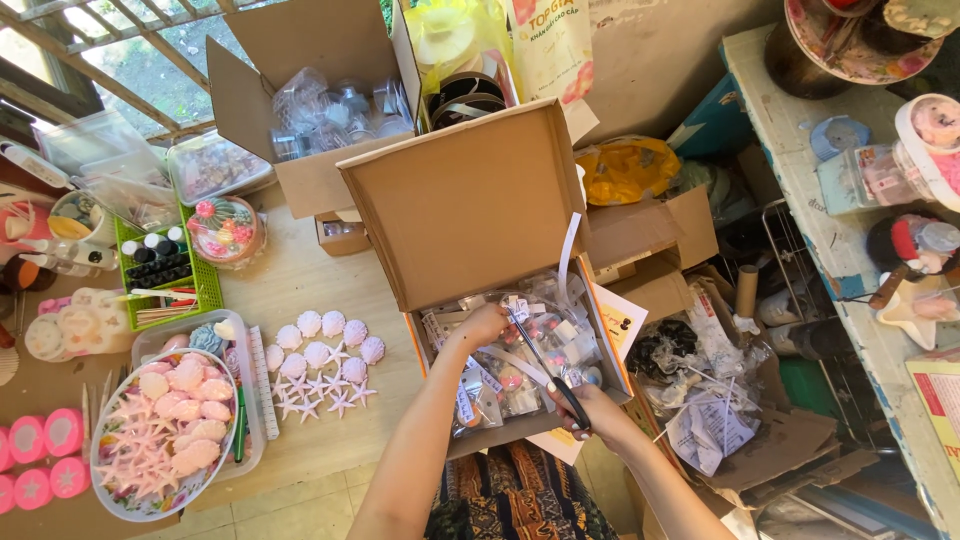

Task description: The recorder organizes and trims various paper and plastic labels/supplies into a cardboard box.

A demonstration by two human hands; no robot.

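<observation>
Scissors [545,365] over open cardboard box [470,200], blades at white strip [568,250] rising from clear packets [520,370] inside. Right hand [590,410] closed on black scissor handles near box's front edge. Left hand [485,322] pinches packet at box's left side. Pink shell pieces [320,350] on wooden table [300,270], left of box.

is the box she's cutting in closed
No, the cardboard box stands with its lid flap up while the right hand works scissors inside it.
</observation>
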